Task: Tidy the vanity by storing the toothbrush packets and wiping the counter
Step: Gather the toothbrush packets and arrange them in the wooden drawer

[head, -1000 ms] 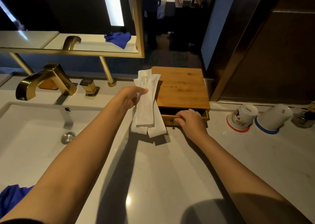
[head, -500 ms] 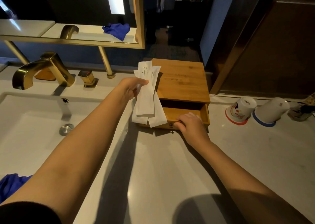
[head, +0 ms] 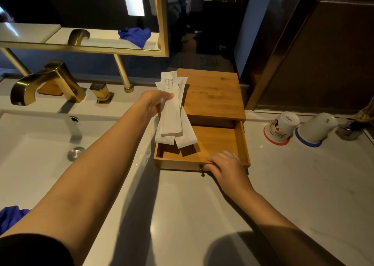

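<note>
My left hand (head: 153, 104) grips a small bunch of white toothbrush packets (head: 174, 116), held upright above the left end of the drawer. The wooden box (head: 212, 96) stands on the white counter (head: 202, 215). Its drawer (head: 218, 142) is pulled far out toward me and its inside is bare wood. My right hand (head: 224, 164) grasps the drawer's front edge beside the small knob (head: 201, 167). A blue cloth (head: 10, 217) lies at the bottom left, partly behind my left arm.
A white sink (head: 30, 140) with a gold faucet (head: 46, 81) fills the left. Two upturned cups (head: 281, 128) (head: 315, 129) stand right of the box, with a small glass holder (head: 352, 128) beyond. A gold-framed mirror (head: 164, 23) hangs above. A dark doorway lies behind.
My right hand has pulled the drawer out from barely open to far open. My left hand keeps the packets in about the same place above it.
</note>
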`<state>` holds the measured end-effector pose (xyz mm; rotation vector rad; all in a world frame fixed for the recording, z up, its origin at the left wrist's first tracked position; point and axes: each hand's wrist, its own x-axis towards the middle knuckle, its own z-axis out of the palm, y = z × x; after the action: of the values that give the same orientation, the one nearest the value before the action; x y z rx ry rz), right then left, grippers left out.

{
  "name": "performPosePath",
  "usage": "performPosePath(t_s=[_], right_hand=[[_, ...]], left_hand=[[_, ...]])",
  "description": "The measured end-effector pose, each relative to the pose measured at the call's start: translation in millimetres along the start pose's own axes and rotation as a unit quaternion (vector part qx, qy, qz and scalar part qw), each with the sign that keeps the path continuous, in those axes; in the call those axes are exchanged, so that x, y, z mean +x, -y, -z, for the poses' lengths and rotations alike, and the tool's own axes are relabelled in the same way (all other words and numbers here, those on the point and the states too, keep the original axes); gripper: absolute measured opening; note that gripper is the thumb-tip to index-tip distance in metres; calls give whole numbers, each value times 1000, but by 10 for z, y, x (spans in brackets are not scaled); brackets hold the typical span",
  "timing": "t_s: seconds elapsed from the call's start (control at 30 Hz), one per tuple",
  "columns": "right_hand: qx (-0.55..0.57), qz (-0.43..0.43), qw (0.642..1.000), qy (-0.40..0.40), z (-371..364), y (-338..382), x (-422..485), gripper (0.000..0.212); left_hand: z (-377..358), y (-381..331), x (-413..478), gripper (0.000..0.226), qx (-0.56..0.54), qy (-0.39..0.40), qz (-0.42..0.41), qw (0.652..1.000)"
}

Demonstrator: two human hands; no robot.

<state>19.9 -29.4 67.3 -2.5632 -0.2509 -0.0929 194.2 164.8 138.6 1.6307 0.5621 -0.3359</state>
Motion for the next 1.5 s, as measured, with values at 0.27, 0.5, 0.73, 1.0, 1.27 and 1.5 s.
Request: performPosePath(t_s=[0.27,0.5,0.73,1.0,1.27,1.5], right_hand=[[-11,6,1000,-12,7,-11,34,19],[-20,24,999,-17,-17,-16,6,16],[-48,55,997,-18,-16,-62,-2,11],[-52,49,996,-53,-91,6,-46,11],[-42,58,996,-55,-84,37,-78,12],[-54,62,996,-40,-37,-62,-190,15]], left_hand=[[-54,-23,7,31,19,-13,-17,1000],[-28,4,40,31,12,-7,-11,1000],[-21,-14,31,31,-4,-1,4,1000],[-54,13,54,31,8,-12,-8,1000],[-58,-3,27,32,-5,-17,-6,1000],[-63,-7,28,31,4,-11,0,1000]])
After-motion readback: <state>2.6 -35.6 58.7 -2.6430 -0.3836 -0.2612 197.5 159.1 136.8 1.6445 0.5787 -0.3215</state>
